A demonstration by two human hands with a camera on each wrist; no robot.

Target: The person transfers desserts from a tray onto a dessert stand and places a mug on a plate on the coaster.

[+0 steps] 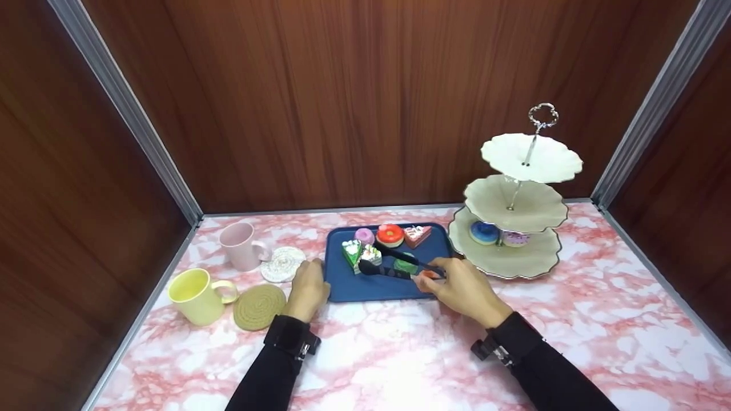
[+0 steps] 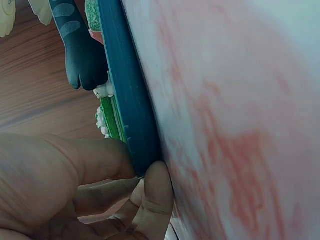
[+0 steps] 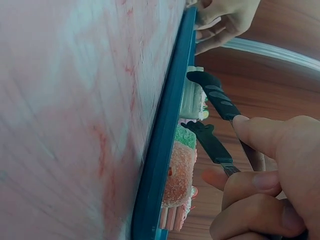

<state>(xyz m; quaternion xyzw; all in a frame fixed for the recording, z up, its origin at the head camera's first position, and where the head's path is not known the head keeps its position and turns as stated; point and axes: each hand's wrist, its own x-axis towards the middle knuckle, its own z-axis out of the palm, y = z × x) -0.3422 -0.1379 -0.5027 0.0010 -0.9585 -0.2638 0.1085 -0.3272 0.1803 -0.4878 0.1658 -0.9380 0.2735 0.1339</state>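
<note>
From where I stand, the left hand (image 1: 309, 288) pinches the left edge of a blue rectangular tray (image 1: 348, 288), thumb and fingers clamped on its rim. The right hand (image 1: 462, 288), well apart from it, grips a pair of black paw-tipped tongs (image 1: 394, 273) over the tray; the tips stand spread on either side of a white-topped cake slice (image 1: 371, 256), though I can't tell whether both touch it.

Just beside that slice is a green cake wedge with white topping (image 1: 352, 251); a domed green sugared sweet (image 1: 406, 262) lies near the tongs. Along the tray's far side sit a small pink ring doughnut (image 1: 364, 236), a glossy red-orange doughnut (image 1: 390, 234) and a red cake wedge (image 1: 417, 236).

Rightward rises a cream scalloped three-tier stand (image 1: 491, 197).
</note>
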